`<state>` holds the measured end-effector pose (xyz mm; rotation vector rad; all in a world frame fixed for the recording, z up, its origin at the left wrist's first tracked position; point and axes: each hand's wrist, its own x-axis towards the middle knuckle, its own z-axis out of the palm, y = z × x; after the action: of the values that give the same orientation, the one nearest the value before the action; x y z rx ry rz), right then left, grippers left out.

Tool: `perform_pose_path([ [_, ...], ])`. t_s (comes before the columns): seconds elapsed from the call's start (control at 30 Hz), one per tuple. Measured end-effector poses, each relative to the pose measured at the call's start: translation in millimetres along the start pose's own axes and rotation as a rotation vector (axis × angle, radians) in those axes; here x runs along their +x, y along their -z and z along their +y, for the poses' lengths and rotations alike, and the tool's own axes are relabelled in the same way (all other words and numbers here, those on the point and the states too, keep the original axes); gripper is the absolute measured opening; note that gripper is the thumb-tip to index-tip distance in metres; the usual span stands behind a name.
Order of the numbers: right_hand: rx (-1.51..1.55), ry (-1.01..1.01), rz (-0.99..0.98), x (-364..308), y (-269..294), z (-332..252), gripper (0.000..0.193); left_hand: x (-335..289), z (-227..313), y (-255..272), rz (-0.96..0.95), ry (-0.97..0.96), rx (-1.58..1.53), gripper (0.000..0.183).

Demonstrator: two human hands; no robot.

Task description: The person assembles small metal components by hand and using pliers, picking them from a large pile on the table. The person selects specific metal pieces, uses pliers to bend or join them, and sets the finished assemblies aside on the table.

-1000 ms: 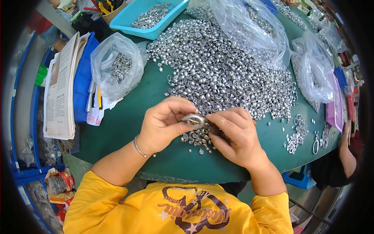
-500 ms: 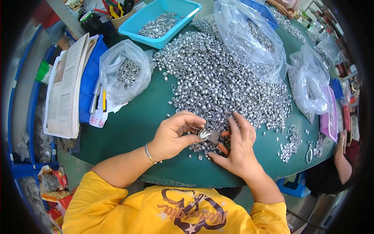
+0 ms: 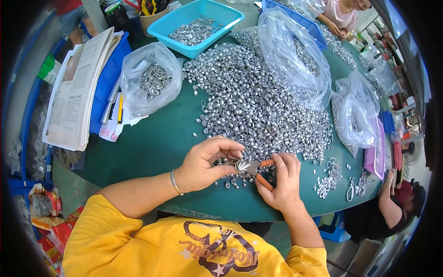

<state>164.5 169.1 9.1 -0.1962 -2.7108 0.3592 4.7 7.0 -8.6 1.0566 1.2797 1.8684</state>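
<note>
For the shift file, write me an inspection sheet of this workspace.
Surface: green table, bearing a wide heap of small silvery parts.
Job's things: ridged silvery piece; orange-handled pliers, head against that piece.
Clutter: paper stack, turquoise basket holding parts, clear plastic bag with parts inside.
Left grip: thumb and fingers pinching the ridged silvery piece.
Right grip: on the pliers' handles, which stand apart.
Cables: nothing seen.
Surroundings: person in black at right; person in pink at upper right.

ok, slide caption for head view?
Left hand holds a ribbed silvery metal piece; right hand holds orange-handled metal pliers at it.
</note>
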Motion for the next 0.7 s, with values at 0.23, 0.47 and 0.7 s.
perform_pose_path([
  [0.23, 0.078, 0.070, 0.088, 23, 4, -7, 0.060, 0, 9, 8, 0.071, -0.206, 0.020, 0.043],
  [0.47, 0.111, 0.062, 0.130, 29, -4, -11, 0.055, 1, 10, 11, 0.100, -0.179, -0.047, 0.043],
  [0.7, 0.135, 0.044, 0.079, 27, -3, -9, 0.056, 3, 6, 12, 0.109, -0.133, -0.070, 0.044],
])
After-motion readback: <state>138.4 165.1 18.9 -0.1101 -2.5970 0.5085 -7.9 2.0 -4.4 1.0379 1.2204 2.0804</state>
